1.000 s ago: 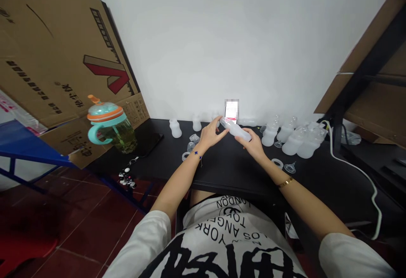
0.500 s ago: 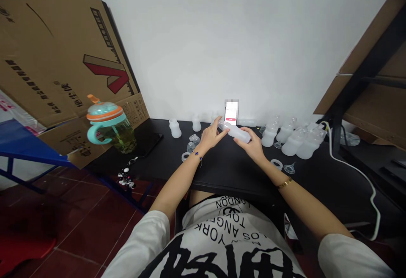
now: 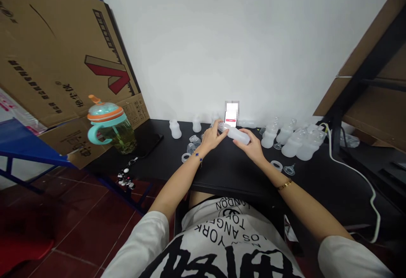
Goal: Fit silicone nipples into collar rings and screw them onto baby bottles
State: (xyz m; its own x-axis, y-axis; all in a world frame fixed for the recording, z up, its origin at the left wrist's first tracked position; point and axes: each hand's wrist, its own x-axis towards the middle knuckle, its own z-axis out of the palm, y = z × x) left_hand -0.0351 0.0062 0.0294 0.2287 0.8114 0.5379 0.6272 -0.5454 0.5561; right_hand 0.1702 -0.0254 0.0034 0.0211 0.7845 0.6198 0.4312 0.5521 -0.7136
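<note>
A translucent white baby bottle (image 3: 237, 135) lies tilted on its side between my hands, above the black table. My left hand (image 3: 212, 136) is closed round its clear top end. At the base, my right hand (image 3: 252, 146) grips the bottle's body. Left of my left wrist are several clear caps (image 3: 193, 144) and a white ring (image 3: 185, 158). Another white ring (image 3: 276, 166) and a clear nipple (image 3: 289, 169) lie near my right forearm. Two bottle bodies without tops, one of them a nearer bottle body (image 3: 175, 129), stand at the back left.
Several bottles with nipples (image 3: 298, 141) stand at the right, beside a white cable (image 3: 352, 170). A lit phone (image 3: 230, 119) leans against the wall. At the left are a teal-handled jug (image 3: 116, 132), a dark phone (image 3: 151, 144) and a large cardboard box (image 3: 63, 58).
Both hands stay on the bottle at nearly the same place. My left fingers have curled slightly more round its top end.
</note>
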